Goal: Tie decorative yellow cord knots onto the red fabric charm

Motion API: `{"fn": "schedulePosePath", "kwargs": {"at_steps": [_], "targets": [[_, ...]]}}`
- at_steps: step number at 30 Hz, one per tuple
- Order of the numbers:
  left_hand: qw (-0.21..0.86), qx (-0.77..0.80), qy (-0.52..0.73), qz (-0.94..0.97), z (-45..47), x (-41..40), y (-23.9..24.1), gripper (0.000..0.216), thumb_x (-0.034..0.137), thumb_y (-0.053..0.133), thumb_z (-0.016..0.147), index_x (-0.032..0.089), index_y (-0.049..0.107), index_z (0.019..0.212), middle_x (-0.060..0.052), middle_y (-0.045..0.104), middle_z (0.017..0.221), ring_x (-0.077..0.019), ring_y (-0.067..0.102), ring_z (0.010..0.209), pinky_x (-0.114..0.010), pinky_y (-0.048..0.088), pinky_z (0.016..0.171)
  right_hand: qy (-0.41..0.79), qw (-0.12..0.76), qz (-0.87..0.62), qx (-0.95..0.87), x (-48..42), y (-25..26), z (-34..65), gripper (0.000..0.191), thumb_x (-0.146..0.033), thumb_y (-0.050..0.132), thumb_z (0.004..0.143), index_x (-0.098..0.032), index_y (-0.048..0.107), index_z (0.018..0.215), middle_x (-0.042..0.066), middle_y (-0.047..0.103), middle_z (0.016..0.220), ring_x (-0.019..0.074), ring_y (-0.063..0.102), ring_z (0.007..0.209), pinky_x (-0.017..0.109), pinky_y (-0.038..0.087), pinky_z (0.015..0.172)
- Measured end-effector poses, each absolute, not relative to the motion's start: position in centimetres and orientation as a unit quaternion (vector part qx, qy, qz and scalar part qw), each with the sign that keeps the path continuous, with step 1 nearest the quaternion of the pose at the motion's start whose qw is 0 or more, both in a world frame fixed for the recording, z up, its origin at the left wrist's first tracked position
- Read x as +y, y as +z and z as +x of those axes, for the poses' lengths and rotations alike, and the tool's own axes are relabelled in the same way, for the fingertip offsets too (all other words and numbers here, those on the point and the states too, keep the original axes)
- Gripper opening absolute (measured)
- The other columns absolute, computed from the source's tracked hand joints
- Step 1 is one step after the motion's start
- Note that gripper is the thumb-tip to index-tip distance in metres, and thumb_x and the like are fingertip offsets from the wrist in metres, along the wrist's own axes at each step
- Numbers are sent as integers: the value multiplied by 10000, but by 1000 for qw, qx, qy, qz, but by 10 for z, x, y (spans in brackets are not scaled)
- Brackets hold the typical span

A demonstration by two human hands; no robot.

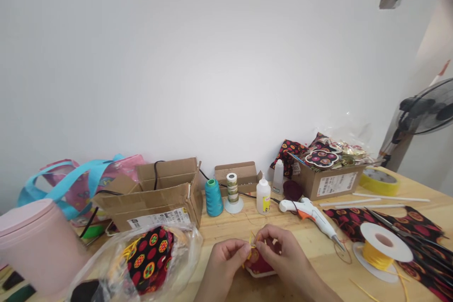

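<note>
Low in the middle of the view, my left hand [226, 257] and my right hand [279, 250] meet over a small red fabric piece [260, 264] resting on the wooden table [226, 229]. Both hands pinch a thin yellow cord [252, 241] at the top of that piece. Fingers of both hands are closed together on the cord. Part of the red piece is hidden under my right hand.
A white glue gun [311, 212] lies right of my hands, next to a yellow cord spool [380, 245] and patterned fabric [410, 226]. Behind stand a glue bottle [263, 196], teal thread cone [213, 197], cardboard boxes [155, 196]. A plastic bag of fabric pieces [148, 257] lies left; a fan [424, 113] stands right.
</note>
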State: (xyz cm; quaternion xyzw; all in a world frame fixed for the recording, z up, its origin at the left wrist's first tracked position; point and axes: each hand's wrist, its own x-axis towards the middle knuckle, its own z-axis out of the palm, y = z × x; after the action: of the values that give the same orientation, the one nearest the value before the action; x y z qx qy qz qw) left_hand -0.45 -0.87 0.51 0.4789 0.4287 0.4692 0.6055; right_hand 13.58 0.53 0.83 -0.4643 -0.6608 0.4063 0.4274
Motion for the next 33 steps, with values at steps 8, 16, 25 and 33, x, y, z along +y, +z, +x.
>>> {"fn": "schedulePosePath", "kwargs": {"at_steps": [8, 16, 25, 33], "targets": [[610, 407, 475, 487, -2, -11, 9, 196, 297, 575, 660, 120, 624, 592, -11, 597, 548, -113, 497, 557, -212, 380, 564, 590, 467, -364, -549, 7, 11, 134, 191, -332, 547, 691, -141, 545, 684, -29, 542, 511, 71, 482, 427, 170, 360, 416], [616, 398, 484, 478, 0, -8, 3, 158, 261, 585, 658, 106, 615, 651, 19, 543, 491, -61, 423, 441, -183, 321, 479, 603, 491, -376, -504, 14, 6, 135, 244, -361, 630, 599, -136, 551, 655, -53, 495, 463, 37, 386, 360, 153, 301, 368], [616, 409, 481, 471, -2, -8, -3, 166, 278, 576, 662, 119, 589, 615, 42, 476, 474, -59, 356, 440, -184, 257, 462, 288, 455, -438, -720, 6, 7, 138, 114, -178, 491, 702, -170, 602, 677, 15, 588, 627, 112, 461, 526, 217, 356, 493], [584, 445, 465, 495, 2, -10, 9, 285, 357, 543, 673, 113, 559, 528, 36, 455, 451, -81, 390, 465, -192, 282, 477, 115, 415, -400, -809, 7, 4, 141, 157, -123, 449, 729, -198, 587, 731, 24, 600, 695, 143, 492, 644, 240, 367, 574]]}}
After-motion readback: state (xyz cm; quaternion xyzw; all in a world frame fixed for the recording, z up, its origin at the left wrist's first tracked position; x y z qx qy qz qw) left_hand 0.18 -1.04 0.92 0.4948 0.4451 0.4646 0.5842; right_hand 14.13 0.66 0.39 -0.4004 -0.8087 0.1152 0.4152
